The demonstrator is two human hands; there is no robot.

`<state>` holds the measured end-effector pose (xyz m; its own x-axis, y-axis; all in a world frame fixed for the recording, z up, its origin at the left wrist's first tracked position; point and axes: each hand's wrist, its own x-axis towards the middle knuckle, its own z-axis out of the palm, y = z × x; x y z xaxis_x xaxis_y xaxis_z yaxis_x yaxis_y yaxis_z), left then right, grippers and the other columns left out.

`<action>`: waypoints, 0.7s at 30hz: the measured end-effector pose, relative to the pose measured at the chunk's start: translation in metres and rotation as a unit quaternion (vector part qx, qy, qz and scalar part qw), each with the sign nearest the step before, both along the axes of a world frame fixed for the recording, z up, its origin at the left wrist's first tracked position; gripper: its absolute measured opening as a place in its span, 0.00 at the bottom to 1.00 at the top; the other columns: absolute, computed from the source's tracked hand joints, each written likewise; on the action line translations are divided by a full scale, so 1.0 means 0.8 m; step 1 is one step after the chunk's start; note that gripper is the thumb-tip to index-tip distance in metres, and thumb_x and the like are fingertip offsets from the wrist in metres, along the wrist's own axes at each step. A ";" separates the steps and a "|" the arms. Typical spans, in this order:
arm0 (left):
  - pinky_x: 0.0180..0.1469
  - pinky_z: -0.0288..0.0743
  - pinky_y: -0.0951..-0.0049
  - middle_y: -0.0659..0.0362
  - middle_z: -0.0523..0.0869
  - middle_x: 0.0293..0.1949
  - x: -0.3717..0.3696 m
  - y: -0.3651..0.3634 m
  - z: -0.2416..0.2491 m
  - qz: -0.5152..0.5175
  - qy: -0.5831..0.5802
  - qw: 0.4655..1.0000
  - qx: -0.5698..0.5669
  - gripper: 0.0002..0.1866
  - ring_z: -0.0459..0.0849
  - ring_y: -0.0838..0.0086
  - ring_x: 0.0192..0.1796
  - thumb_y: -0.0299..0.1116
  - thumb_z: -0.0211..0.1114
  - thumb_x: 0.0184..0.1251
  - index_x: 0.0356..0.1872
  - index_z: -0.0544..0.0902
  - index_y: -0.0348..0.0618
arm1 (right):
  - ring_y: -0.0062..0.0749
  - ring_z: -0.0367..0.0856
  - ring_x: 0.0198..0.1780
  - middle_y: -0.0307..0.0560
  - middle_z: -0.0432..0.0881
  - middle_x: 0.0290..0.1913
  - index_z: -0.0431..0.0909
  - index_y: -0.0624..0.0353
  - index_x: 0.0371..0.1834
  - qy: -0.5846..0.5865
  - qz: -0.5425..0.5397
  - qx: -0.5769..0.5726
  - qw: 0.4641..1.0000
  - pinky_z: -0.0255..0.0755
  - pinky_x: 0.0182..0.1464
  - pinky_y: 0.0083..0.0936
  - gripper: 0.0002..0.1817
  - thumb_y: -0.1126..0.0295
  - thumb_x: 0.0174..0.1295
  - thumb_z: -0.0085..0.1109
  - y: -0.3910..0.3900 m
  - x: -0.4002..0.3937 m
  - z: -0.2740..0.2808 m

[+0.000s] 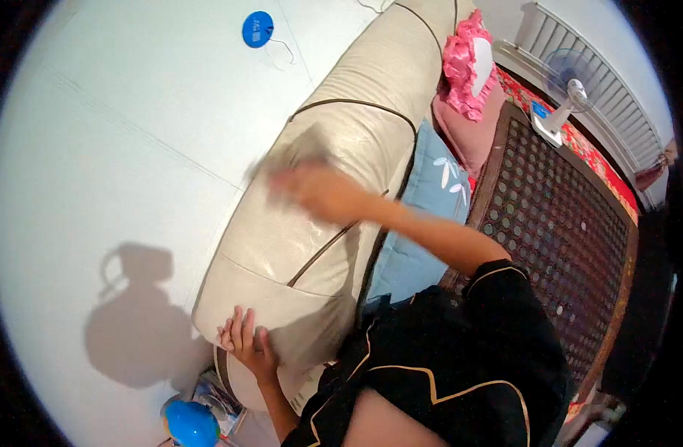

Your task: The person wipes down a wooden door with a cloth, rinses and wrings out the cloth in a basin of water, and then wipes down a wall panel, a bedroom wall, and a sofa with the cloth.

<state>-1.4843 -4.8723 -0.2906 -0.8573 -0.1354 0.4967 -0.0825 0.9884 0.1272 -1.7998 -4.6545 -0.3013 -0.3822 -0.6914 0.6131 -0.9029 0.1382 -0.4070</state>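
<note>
My left hand rests on the near end of a long cream padded backrest, its fingers apart and nothing in them. Smeared by motion, my right hand is over the middle of the same backrest. At its fingers is a blurred greyish thing too unclear to name. Dark piping crosses the cream cover. Beside the backrest, under my right forearm, lies a light blue cushion with white leaf shapes.
Pink cushions lie farther along. A brown mat with round studs is at the right, with a white fan near a radiator. A blue disc hangs on the white wall; a blue round object is at lower left.
</note>
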 end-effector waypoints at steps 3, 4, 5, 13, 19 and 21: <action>0.70 0.57 0.53 0.50 0.81 0.59 -0.012 0.016 0.022 0.005 -0.006 0.999 0.041 0.17 0.74 0.57 0.61 0.40 0.55 0.74 0.50 0.85 0.40 | 0.47 0.73 0.65 0.53 0.73 0.67 0.73 0.57 0.65 -0.055 -0.234 -0.019 0.971 0.62 0.70 0.42 0.23 0.64 0.68 0.50 0.046 -0.092 -0.001; 0.69 0.58 0.53 0.52 0.82 0.57 -0.016 0.020 0.025 0.000 0.005 0.997 0.080 0.14 0.76 0.59 0.60 0.35 0.59 0.70 0.49 0.86 0.42 | 0.47 0.73 0.65 0.53 0.73 0.67 0.73 0.57 0.65 -0.055 -0.232 -0.024 0.971 0.62 0.70 0.42 0.23 0.64 0.68 0.50 0.037 -0.084 -0.002; 0.68 0.59 0.54 0.53 0.83 0.55 -0.025 0.025 0.027 -0.007 0.017 0.993 0.120 0.11 0.77 0.60 0.59 0.30 0.62 0.67 0.48 0.87 0.43 | 0.48 0.73 0.65 0.54 0.75 0.65 0.74 0.58 0.63 -0.083 -0.254 -0.014 0.964 0.62 0.69 0.42 0.22 0.64 0.67 0.51 0.024 -0.070 -0.003; 0.56 0.70 0.61 0.48 0.74 0.52 -0.256 0.108 0.082 -0.189 0.054 0.945 0.260 0.23 0.76 0.56 0.53 0.35 0.59 0.72 0.66 0.74 0.44 | 0.49 0.71 0.64 0.54 0.74 0.63 0.70 0.62 0.65 -0.223 -0.025 -0.054 0.973 0.59 0.70 0.41 0.27 0.64 0.63 0.57 -0.032 0.001 0.022; 0.59 0.66 0.56 0.50 0.71 0.56 -0.331 0.098 0.013 -0.145 0.094 0.979 0.111 0.31 0.74 0.57 0.57 0.44 0.63 0.68 0.70 0.69 0.45 | 0.39 0.79 0.50 0.58 0.68 0.62 0.60 0.63 0.69 -0.145 -0.163 -0.184 0.958 0.77 0.49 0.30 0.37 0.72 0.56 0.65 0.002 -0.105 0.058; 0.57 0.67 0.58 0.52 0.71 0.56 -0.328 0.102 0.009 -0.137 0.105 0.982 0.080 0.32 0.74 0.59 0.57 0.42 0.65 0.66 0.70 0.68 0.45 | 0.37 0.81 0.45 0.60 0.64 0.65 0.58 0.64 0.70 -0.112 -0.278 -0.206 0.931 0.77 0.47 0.29 0.39 0.67 0.58 0.66 -0.002 -0.141 0.107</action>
<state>-1.7466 -4.7905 -0.2838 -0.7533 -0.0043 0.6577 0.2293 0.9355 0.2687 -1.9123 -4.6560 -0.2158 -0.7613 -0.0715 0.6444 -0.6241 0.3504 -0.6984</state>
